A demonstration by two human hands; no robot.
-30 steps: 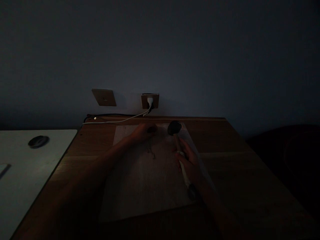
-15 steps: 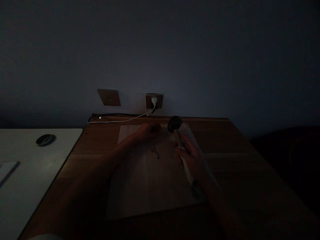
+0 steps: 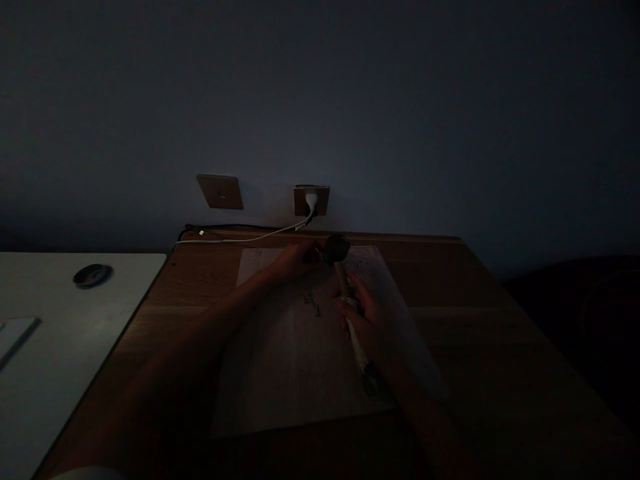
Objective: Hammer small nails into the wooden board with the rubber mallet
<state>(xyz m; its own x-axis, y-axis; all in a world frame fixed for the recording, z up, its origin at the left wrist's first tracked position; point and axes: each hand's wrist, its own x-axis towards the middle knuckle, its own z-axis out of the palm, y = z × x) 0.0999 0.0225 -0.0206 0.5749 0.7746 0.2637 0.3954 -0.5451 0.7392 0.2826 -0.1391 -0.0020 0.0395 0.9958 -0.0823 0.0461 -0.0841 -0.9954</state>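
Note:
The room is very dark. My right hand (image 3: 367, 319) is wrapped round the pale handle of a hammer (image 3: 344, 283). Its dark round head sits near the far edge of a light wooden board (image 3: 285, 373) on the brown table (image 3: 500, 347). My left hand (image 3: 295, 259) rests at the board's far edge with its fingers pinched together just left of the hammer head. What they hold is too small and dark to make out. A few small nails (image 3: 312, 303) lie on the board between my hands.
A white cable (image 3: 240, 239) runs along the table's back edge to a plug in a wall socket (image 3: 311, 200). A blank wall plate (image 3: 220, 191) sits left of it. A white surface (image 3: 60, 347) with a dark round object (image 3: 92, 275) adjoins on the left.
My right hand has swung the hammer head leftwards and closer to my left hand's fingertips. My left hand has stayed at the board's far edge.

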